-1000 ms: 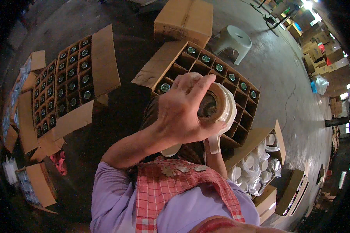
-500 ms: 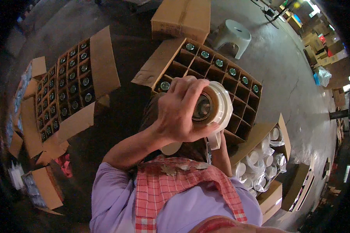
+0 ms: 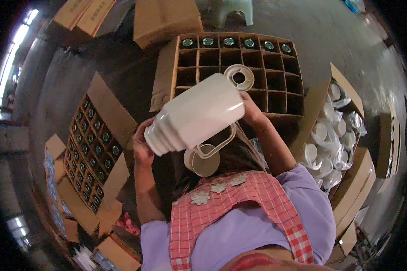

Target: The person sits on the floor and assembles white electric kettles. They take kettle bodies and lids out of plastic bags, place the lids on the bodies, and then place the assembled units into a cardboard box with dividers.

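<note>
A white thermos jug [image 3: 203, 110] lies tilted across the space above my lap, its stepped neck toward the lower left and its looped handle underneath. My left hand [image 3: 143, 141] is closed around the neck. By the opposite end, my right hand [image 3: 251, 109] reaches up to a round cream cap with a hole in its middle [image 3: 246, 86]. Its fingers are mostly hidden behind the cap and the jug, and the cap seems held in them. A cream round cup-like lid [image 3: 206, 163] rests near my lap, below the handle.
Ahead stands a divided carton [image 3: 185, 86] with glass-like pieces along its far row. A filled divided carton [image 3: 89, 149] is at the left. To the right, a box [image 3: 348, 81] holds wrapped white parts. A closed carton [image 3: 165, 20] and a pale stool [image 3: 233, 9] stand farther off.
The jug has swung from mouth-up toward me to lying sideways. My left hand has moved from over the mouth to the neck, and the holed cap has come into view at the other end.
</note>
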